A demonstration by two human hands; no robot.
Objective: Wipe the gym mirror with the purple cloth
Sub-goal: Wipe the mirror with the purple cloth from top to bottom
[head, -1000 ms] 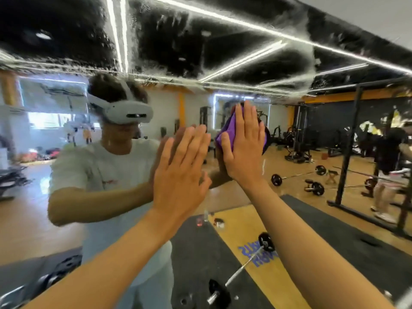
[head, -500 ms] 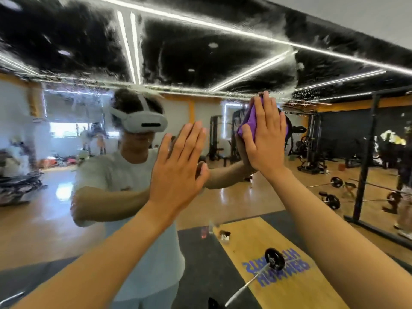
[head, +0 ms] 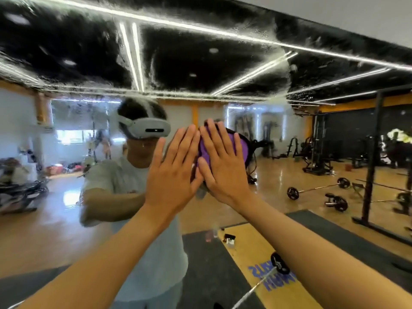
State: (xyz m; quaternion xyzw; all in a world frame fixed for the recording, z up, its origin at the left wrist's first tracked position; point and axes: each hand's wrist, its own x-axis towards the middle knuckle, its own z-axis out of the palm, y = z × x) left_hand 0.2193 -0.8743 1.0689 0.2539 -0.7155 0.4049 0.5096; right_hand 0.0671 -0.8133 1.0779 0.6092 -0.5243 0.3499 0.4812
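streaks are left across the upper mirror (head: 200, 63); purple cloth (head: 242, 150) is pressed flat by right hand (head: 223, 166), left hand (head: 171, 175) spread open, nothing gripped.

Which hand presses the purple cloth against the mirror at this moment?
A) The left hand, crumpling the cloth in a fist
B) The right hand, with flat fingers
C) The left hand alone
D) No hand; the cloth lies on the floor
B: the right hand lies flat with straight fingers over the purple cloth on the mirror, while the left hand is spread open beside it and covers no cloth.
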